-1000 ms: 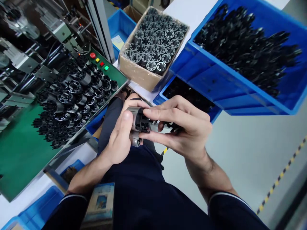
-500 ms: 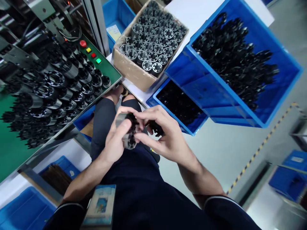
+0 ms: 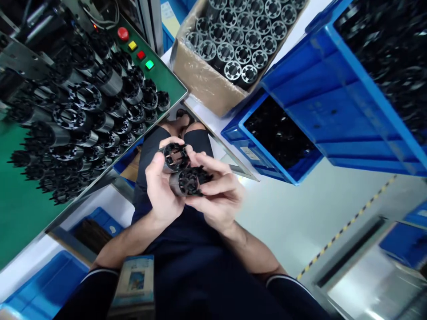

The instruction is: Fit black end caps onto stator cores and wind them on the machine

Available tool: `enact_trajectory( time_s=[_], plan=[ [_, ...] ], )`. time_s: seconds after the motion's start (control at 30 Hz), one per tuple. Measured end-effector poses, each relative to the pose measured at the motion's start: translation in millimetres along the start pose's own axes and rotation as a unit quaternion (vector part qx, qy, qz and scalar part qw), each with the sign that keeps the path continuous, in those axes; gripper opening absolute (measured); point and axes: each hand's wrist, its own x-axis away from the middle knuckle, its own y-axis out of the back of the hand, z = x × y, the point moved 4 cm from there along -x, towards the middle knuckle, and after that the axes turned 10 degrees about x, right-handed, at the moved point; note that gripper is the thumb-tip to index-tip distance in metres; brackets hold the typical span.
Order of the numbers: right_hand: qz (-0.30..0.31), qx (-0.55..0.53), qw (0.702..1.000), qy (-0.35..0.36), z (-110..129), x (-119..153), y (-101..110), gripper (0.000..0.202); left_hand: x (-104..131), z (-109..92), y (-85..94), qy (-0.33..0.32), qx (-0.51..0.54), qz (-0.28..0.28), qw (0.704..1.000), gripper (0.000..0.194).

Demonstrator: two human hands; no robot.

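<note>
My left hand [image 3: 160, 191] is closed around two short metal stator cores, side by side above my lap. The upper stator core [image 3: 175, 156] has black plastic prongs around its open end, which tilts up toward me. Its neighbour, the lower stator core [image 3: 180, 183], faces right toward my other hand. The fingers of my right hand [image 3: 222, 191] are closed on a black pronged plastic insulator [image 3: 204, 174] right at that core's end. Whether the insulator sits inside the core or only touches it, I cannot tell.
Rows of stator cores with black prongs [image 3: 86, 111] stand on the green-topped machine table at left, near its coloured buttons [image 3: 140, 54]. Ahead is a cardboard box [image 3: 203, 84] of bare cores. Blue bins of black parts [image 3: 280, 133] stand at right.
The stator cores have turned so their open ends show more. My right hand has brought the black insulator from beside the cores to the lower one's end. The view has shifted closer.
</note>
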Motion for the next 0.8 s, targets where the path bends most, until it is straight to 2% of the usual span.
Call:
enact_trajectory(
  time_s=[0.13,0.2,0.3,0.37,0.47,0.63,0.8],
  plan=[
    [0.049,0.072,0.996,0.014,-11,11,1,0.013,-4,-3,2.9,-0.018,0.009,-0.001,1.000,0.051],
    [0.079,0.085,0.993,-0.013,-12,11,8,0.016,-5,-5,5.7,-0.028,0.007,0.005,1.000,0.053],
    [0.110,0.055,0.990,-0.065,-10,7,14,0.053,-5,-6,10.4,-0.032,-0.009,0.005,0.999,0.056],
    [0.132,0.060,0.987,-0.071,-6,4,14,0.061,-4,-7,13.3,-0.036,-0.020,0.006,0.999,0.058],
    [0.144,0.101,0.983,-0.059,-1,1,12,0.050,-1,-8,18.2,-0.035,-0.042,0.005,0.998,0.060],
    [0.134,0.143,0.980,-0.035,6,3,9,0.048,3,-7,26.6,-0.003,-0.054,0.000,0.999,0.062],
    [0.112,0.155,0.981,-0.042,9,11,10,0.045,6,-5,25.1,-0.002,-0.024,0.001,1.000,0.064]
  ],
)
